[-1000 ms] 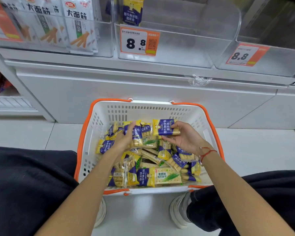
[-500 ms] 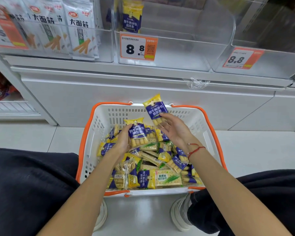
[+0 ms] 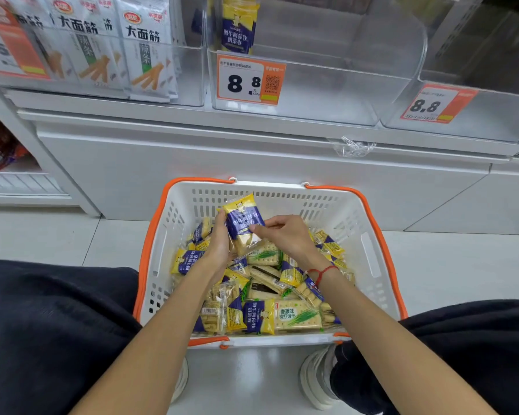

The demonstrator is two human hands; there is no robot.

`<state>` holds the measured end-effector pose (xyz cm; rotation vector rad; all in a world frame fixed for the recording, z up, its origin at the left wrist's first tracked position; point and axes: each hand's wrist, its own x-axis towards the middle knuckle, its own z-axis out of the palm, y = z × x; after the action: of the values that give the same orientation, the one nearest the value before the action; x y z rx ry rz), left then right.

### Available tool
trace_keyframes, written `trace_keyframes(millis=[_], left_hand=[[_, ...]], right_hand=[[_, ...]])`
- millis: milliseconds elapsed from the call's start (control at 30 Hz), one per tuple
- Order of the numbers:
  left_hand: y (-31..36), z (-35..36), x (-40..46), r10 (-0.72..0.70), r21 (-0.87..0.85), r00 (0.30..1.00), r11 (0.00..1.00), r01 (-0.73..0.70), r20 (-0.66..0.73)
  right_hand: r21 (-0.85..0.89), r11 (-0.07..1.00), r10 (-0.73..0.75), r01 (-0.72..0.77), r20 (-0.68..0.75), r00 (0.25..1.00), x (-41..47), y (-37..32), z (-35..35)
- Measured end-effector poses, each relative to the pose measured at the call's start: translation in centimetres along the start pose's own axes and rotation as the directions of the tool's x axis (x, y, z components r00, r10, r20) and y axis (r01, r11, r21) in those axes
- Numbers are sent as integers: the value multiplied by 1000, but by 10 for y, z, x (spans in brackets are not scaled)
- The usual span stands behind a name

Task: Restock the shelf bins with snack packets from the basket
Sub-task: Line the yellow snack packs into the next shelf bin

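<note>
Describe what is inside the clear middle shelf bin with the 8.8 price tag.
One yellow-and-purple snack packet stands upright at the middle bin's left side. The price tag covers its foot.

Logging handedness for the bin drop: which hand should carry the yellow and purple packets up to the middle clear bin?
Probably the left hand: its grip wraps the upright packets, while the right hand only touches their edge. The middle bin, holding one matching packet, sits straight above the basket.

Both forearms extended forward; left hand [image 3: 219,244] grip curled, right hand [image 3: 285,235] fingers pinching, hands nearly touching
</note>
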<state>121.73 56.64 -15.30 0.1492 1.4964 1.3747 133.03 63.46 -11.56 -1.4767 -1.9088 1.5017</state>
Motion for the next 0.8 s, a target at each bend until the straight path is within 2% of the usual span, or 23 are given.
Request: trace_keyframes(millis=[167, 267, 367, 433, 567, 700, 800], left_hand=[[4, 0, -5, -24, 49, 996, 999, 20, 84], [11, 2, -11, -33, 81, 996, 996, 26, 86], [33, 11, -21, 1, 111, 994, 994, -13, 108], [52, 21, -29, 51, 104, 992, 993, -64, 118], [97, 40, -44, 221, 111, 963, 965, -239, 155], [148, 50, -60, 363, 296, 917, 869, -397, 164], [188, 54, -66, 404, 338, 890, 824, -454, 211]], right_hand=[[-153, 988, -1, 15, 94, 996, -2, -5, 2], [-186, 981, 80, -53, 146, 986, -1, -20, -7], [-184, 976, 171, -115, 325, 930, 5, -42, -21], [-139, 986, 145, -94, 417, 897, 4, -61, -32], [-94, 995, 23, 16, 400, 916, -1, -105, -55], [-123, 982, -96, 143, 326, 941, -4, -147, -79], [-72, 967, -217, 245, 276, 937, -4, -177, -97]])
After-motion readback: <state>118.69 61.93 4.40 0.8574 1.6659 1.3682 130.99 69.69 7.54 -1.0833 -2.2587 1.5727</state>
